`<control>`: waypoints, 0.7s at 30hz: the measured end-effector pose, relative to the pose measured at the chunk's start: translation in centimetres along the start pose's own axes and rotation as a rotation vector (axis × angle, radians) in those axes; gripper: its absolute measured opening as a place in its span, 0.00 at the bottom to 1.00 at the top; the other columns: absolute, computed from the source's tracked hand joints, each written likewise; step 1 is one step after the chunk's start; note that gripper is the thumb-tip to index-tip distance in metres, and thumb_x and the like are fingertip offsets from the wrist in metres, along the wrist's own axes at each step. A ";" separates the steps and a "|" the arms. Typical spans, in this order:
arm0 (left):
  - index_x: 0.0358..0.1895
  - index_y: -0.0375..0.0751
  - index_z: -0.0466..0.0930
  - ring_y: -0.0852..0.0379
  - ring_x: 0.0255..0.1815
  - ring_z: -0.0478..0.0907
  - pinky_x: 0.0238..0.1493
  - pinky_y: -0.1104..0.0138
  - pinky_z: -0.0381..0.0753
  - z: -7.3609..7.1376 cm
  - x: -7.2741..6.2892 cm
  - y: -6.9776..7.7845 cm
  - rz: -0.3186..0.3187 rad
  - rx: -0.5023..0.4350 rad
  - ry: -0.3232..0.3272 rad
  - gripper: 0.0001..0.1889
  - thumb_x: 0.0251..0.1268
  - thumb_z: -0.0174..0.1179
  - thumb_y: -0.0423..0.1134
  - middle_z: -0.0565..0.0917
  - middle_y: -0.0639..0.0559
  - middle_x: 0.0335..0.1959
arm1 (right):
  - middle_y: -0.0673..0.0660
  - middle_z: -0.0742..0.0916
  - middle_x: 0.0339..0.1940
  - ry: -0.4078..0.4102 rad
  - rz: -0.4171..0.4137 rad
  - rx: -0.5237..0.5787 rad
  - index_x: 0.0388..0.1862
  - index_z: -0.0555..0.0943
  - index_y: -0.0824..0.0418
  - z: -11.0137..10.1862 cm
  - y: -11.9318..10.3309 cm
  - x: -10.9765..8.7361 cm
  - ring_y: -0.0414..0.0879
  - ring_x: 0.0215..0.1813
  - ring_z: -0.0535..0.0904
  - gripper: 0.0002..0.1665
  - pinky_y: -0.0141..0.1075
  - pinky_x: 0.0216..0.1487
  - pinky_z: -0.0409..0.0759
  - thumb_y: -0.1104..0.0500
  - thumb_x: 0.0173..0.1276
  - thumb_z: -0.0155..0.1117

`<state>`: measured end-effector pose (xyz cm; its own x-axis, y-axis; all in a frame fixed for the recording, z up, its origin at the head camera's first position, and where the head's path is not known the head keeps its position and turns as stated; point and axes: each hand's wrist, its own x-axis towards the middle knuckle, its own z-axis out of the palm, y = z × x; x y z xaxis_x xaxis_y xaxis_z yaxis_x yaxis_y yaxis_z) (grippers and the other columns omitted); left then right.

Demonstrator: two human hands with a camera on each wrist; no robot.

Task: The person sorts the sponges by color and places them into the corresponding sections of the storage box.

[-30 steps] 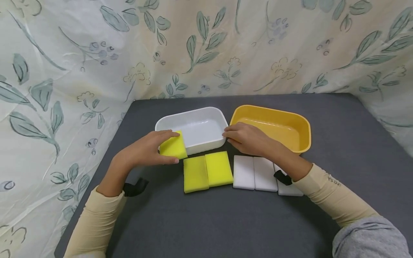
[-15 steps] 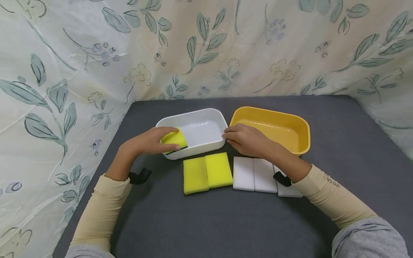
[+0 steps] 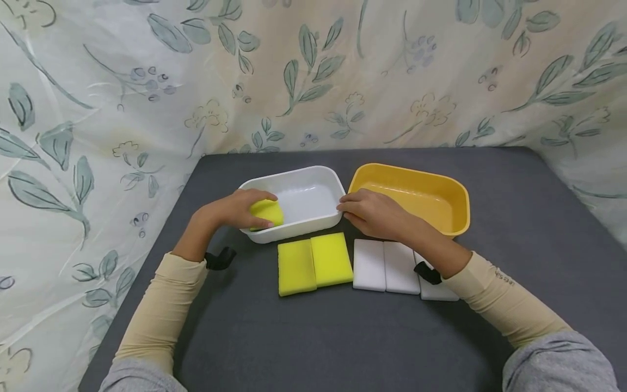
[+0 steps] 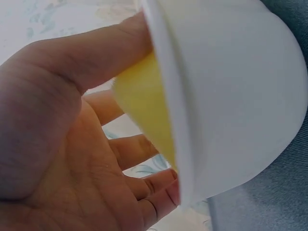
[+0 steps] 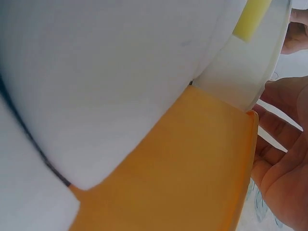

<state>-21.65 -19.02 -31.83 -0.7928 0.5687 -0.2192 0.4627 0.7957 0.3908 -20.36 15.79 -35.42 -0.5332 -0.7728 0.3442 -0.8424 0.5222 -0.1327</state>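
Dark grey table [image 3: 313, 343], creased pale cloth [image 3: 382, 32] hanging beyond its far and left edges and far right corner, printed grey-green leaves [image 3: 307, 46] and outlined flowers [image 3: 433, 110], peach tint behind the far edge

Both arms reach forward and slant inward. The left arm [image 3: 164, 305] bends rightward at the wrist [image 3: 191, 246]; the left hand [image 3: 235, 210] pinches, thumb [image 3: 259, 222] nearer the body, fingers [image 3: 259, 194] opposite. The right arm [image 3: 504, 298] runs nearly straight into the right hand [image 3: 369, 211], whose bent fingertips point left.
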 end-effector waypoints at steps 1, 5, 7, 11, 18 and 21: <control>0.72 0.39 0.69 0.40 0.71 0.62 0.70 0.43 0.59 0.1 0.1 -0.1 -0.001 0.009 -0.002 0.34 0.66 0.66 0.48 0.69 0.39 0.71 | 0.62 0.86 0.53 -0.004 0.002 0.001 0.53 0.85 0.67 0.0 0.0 0.0 0.56 0.53 0.82 0.17 0.45 0.54 0.82 0.67 0.66 0.70; 0.71 0.37 0.69 0.39 0.72 0.61 0.71 0.42 0.56 0.7 0.4 -0.3 0.012 0.054 -0.001 0.32 0.65 0.66 0.43 0.69 0.37 0.71 | 0.62 0.86 0.54 -0.014 0.012 0.000 0.54 0.85 0.66 0.1 -0.1 -0.1 0.56 0.54 0.82 0.17 0.45 0.54 0.81 0.67 0.66 0.70; 0.72 0.38 0.69 0.38 0.72 0.60 0.71 0.41 0.55 0.8 0.5 -0.3 0.001 0.060 0.004 0.33 0.64 0.66 0.42 0.68 0.36 0.72 | 0.62 0.86 0.54 -0.015 0.012 0.000 0.54 0.85 0.66 0.1 -0.1 -0.1 0.55 0.54 0.82 0.17 0.45 0.55 0.81 0.66 0.66 0.70; 0.72 0.39 0.69 0.36 0.71 0.58 0.69 0.39 0.57 1.2 0.6 -0.4 -0.016 0.074 0.016 0.34 0.63 0.68 0.42 0.67 0.36 0.72 | 0.61 0.86 0.54 -0.011 0.013 -0.001 0.54 0.85 0.66 0.2 0.0 0.0 0.55 0.54 0.82 0.17 0.45 0.55 0.81 0.66 0.66 0.70; 0.67 0.43 0.77 0.36 0.72 0.60 0.70 0.39 0.53 1.5 0.7 -0.3 0.079 0.170 0.040 0.28 0.63 0.68 0.38 0.69 0.32 0.69 | 0.61 0.86 0.54 -0.011 0.009 0.001 0.54 0.85 0.67 0.3 0.0 -0.2 0.55 0.54 0.82 0.17 0.45 0.54 0.81 0.66 0.66 0.70; 0.65 0.43 0.79 0.35 0.73 0.59 0.71 0.39 0.52 1.7 0.7 -0.2 0.073 0.190 0.037 0.25 0.63 0.68 0.39 0.68 0.31 0.70 | 0.61 0.86 0.54 -0.013 0.005 -0.002 0.54 0.85 0.67 0.5 0.0 -0.2 0.55 0.54 0.82 0.17 0.45 0.54 0.81 0.66 0.67 0.69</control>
<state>-21.62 -18.46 -33.54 -0.7667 0.6212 -0.1623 0.5833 0.7795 0.2281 -20.32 15.79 -35.92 -0.5386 -0.7745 0.3318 -0.8394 0.5271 -0.1323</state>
